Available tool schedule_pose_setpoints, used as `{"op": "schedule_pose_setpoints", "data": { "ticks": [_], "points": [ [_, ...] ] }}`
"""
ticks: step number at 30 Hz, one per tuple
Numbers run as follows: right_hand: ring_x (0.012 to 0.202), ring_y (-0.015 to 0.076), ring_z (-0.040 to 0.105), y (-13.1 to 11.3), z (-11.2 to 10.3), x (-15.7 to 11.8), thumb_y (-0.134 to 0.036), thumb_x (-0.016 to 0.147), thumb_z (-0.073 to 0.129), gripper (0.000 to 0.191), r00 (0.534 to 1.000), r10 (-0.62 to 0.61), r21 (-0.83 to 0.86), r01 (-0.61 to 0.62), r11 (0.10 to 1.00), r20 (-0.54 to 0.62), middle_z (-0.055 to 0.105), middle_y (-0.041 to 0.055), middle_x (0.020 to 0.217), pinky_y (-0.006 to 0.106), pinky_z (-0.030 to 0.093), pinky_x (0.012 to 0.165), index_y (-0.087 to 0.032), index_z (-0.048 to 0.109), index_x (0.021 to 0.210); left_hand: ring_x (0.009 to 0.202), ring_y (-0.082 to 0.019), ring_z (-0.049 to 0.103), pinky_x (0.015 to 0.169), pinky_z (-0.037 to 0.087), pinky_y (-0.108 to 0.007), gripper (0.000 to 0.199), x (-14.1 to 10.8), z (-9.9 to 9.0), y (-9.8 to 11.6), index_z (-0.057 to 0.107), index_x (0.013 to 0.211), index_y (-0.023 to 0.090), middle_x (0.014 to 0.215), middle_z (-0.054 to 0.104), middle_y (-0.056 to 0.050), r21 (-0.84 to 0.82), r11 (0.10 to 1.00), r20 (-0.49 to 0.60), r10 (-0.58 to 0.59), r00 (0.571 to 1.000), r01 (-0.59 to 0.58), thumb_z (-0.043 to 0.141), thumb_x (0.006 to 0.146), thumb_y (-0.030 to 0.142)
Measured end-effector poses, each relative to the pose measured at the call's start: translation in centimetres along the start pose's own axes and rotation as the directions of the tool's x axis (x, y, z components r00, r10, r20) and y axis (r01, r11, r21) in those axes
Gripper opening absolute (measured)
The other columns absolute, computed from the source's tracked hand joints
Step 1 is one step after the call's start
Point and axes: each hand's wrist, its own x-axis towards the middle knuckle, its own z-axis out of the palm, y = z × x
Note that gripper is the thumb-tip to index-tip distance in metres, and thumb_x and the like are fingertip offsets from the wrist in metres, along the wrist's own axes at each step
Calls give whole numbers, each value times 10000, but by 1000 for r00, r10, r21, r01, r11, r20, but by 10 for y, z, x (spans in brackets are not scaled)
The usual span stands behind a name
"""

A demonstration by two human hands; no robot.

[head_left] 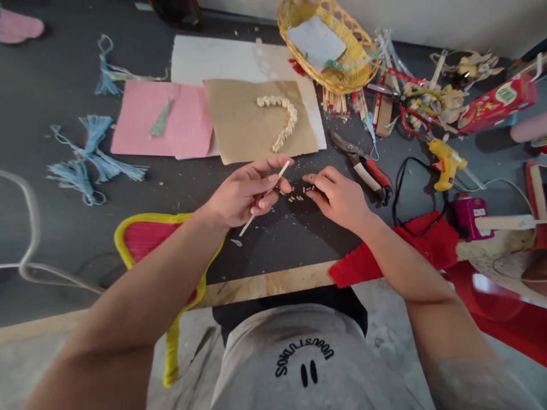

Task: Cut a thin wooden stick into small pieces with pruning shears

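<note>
My left hand (252, 191) is closed around a thin pale wooden stick (247, 226), which slants from upper right to lower left. Beside it, my right hand (339, 196) is curled, thumb and forefinger close together at the tabletop. Small cut stick pieces (294, 199) lie scattered between the hands, some right by the right fingertips. Whether a piece is in that pinch is too small to tell. Behind the hands, a curved row of pale little pieces (292, 117) rests on a brown paper sheet (235, 125).
Red-handled pruning shears (363, 165) and a yellow glue gun (447, 162) lie to the right. Red felt (427, 245) hangs over the front edge. At the back stands a yellow basket (359, 77). Blue tassels (92, 148) and pink paper (128, 122) are on the left.
</note>
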Motion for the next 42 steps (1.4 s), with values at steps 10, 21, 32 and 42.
{"op": "schedule_pose_setpoints", "data": {
  "ticks": [10,21,32,42],
  "points": [
    [943,220,606,4,14,1,-342,977,482,198,996,-69,56,73,996,-64,598,58,981,354,518,804,-213,632,979,384,-39,441,340,249,-127,324,1,7,-1,521,1231,127,768,708,-29,60,998,12,-12,1000,12,519,916,49],
    [882,148,665,0,-3,-3,-371,982,486,201,924,-91,196,174,965,-372,620,15,978,348,579,809,-214,604,1022,399,-56,502,339,299,-130,273,-5,27,-14,634,1147,94,767,693,-56,22,994,6,-105,994,105,555,889,59],
    [881,173,672,-8,-6,-6,-326,965,530,162,919,-95,218,190,957,-382,649,27,945,384,572,843,-215,634,1022,379,-52,497,326,282,-129,286,-7,32,-15,670,1133,140,749,692,-51,-74,985,-38,-159,986,156,640,851,99],
    [855,162,672,-10,-6,-3,-370,972,509,202,936,-57,274,160,948,-348,657,29,908,362,577,817,-217,640,982,405,-55,493,346,321,-143,263,-5,25,-19,681,1068,119,752,708,-73,-20,996,42,-86,995,87,695,807,91]
  ]
}}
